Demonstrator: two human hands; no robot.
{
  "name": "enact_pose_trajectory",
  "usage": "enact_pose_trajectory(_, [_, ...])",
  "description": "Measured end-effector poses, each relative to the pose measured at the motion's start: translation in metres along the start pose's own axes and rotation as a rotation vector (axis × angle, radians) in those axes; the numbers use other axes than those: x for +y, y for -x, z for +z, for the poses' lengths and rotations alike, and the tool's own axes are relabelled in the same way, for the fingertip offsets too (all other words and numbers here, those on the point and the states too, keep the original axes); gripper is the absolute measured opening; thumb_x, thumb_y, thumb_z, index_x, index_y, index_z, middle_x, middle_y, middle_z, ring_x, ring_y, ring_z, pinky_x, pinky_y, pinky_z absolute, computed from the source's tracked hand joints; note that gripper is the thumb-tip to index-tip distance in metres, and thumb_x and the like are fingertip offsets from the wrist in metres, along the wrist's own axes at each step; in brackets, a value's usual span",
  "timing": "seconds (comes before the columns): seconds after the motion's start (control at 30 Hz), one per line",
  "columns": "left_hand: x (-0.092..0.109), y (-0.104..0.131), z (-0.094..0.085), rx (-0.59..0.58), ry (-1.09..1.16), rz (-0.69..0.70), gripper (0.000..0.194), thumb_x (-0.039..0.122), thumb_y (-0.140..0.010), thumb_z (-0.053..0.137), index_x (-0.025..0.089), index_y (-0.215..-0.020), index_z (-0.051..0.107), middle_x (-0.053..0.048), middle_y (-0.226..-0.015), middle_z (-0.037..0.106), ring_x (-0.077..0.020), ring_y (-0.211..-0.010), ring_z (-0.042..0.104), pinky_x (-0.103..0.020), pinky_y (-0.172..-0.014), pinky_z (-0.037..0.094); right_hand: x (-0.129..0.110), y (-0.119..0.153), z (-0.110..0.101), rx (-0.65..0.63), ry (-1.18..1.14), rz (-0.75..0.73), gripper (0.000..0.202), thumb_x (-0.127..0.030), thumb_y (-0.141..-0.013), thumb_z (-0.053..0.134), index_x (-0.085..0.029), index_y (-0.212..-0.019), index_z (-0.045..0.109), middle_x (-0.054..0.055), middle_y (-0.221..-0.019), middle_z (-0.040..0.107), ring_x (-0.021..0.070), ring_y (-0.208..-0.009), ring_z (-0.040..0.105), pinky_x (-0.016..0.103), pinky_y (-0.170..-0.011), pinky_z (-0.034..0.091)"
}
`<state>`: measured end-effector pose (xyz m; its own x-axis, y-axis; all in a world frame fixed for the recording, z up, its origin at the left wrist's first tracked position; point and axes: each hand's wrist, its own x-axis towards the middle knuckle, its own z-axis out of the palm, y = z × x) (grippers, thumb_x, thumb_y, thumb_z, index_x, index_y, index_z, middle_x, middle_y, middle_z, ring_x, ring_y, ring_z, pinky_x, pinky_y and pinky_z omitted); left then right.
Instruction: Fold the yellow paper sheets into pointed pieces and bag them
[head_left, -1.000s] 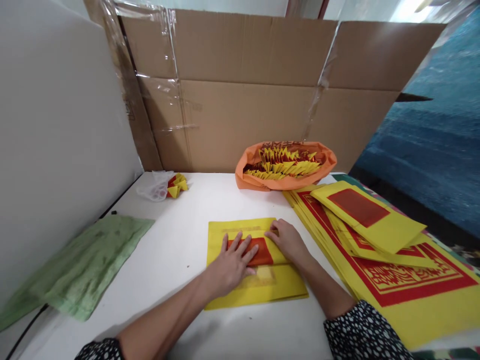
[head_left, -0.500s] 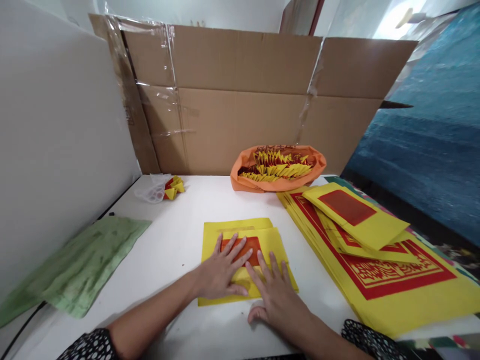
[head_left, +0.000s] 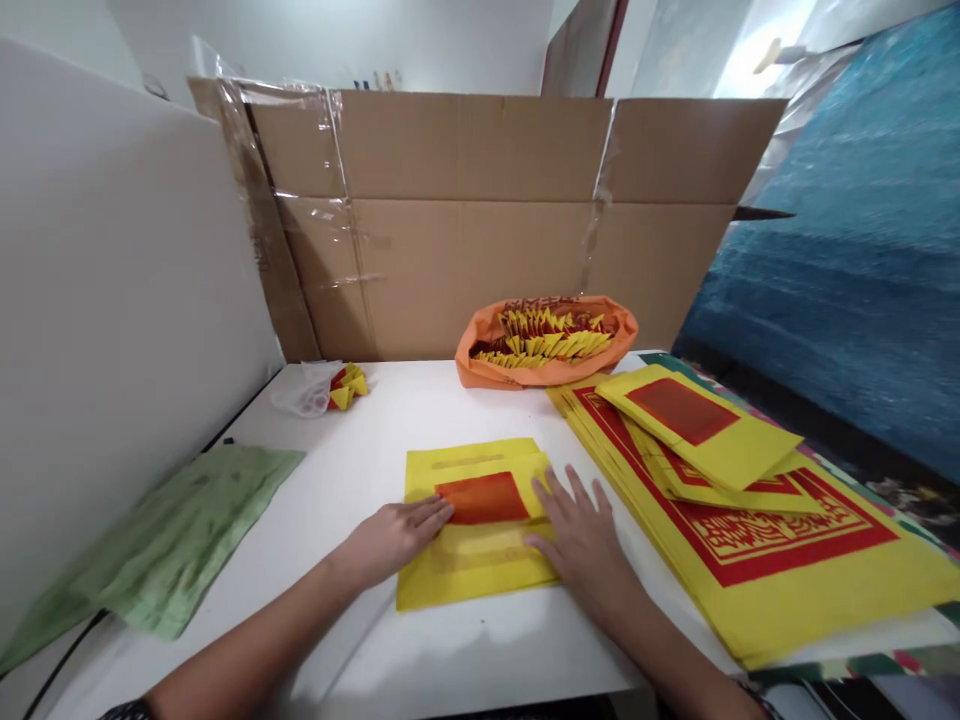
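Note:
In the middle of the white table lie yellow paper sheets (head_left: 480, 570), stacked slightly askew. The upper sheet (head_left: 469, 462) bears an orange-red rectangle (head_left: 484, 498). My left hand (head_left: 397, 538) is closed, its fingers bunched at the left end of that rectangle, gripping the upper sheet's left edge; the thumb is mostly hidden. My right hand (head_left: 589, 545) is open, fingers spread and thumb apart, with its fingertips touching the right edge of the paper.
At right lie large yellow sheets with red print (head_left: 802, 600), topped by smaller yellow sheets (head_left: 750, 455). An orange bag (head_left: 480, 375) full of folded yellow-red papers stands at the back, before a cardboard panel (head_left: 480, 250). Left are a green cloth (head_left: 202, 530) and a plastic bag (head_left: 306, 388).
Both hands lay spread flat over the rectangle. My left hand has slid left and closed at the sheet's edge; my right has moved right, uncovering the rectangle. The camera view has shifted slightly.

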<state>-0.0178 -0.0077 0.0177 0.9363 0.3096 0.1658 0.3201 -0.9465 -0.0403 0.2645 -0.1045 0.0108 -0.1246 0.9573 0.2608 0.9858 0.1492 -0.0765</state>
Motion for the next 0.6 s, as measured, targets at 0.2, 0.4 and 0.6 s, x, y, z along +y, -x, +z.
enact_pose_trajectory(0.2, [0.048, -0.033, 0.006, 0.034, -0.082, -0.103, 0.036, 0.005, -0.091, 0.046, 0.007, -0.126, 0.055, -0.019, -0.122, 0.065, -0.0286, -0.114, 0.062, -0.038, -0.089, 0.057, -0.034, -0.015, 0.032, 0.136, -0.138, -0.234, 0.029, -0.021, -0.093, 0.053, -0.016, -0.118, 0.067, 0.011, -0.123, 0.066, 0.0259, -0.116, 0.060, 0.042, -0.102, 0.046])
enact_pose_trajectory(0.4, [0.020, -0.007, 0.008, 0.111, 0.247, -0.285, 0.030, 0.013, -0.093, 0.045, 0.019, -0.115, 0.066, -0.006, -0.120, 0.068, -0.0218, -0.110, 0.065, -0.034, -0.092, 0.054, -0.029, -0.008, 0.039, 0.146, -0.285, -0.246, 0.027, -0.013, -0.087, 0.059, -0.016, -0.112, 0.069, 0.011, -0.119, 0.068, 0.0265, -0.113, 0.061, 0.040, -0.098, 0.049])
enact_pose_trajectory(0.6, [-0.015, -0.012, 0.008, 0.183, 0.798, -0.669, 0.013, 0.026, -0.083, 0.063, 0.022, -0.092, 0.071, 0.000, -0.086, 0.073, -0.0189, -0.082, 0.069, -0.028, -0.077, 0.053, -0.042, -0.037, 0.018, 0.063, -0.696, -0.033, 0.009, -0.018, -0.086, 0.061, -0.020, -0.078, 0.062, 0.001, -0.078, 0.066, 0.0178, -0.076, 0.061, 0.029, -0.070, 0.049])
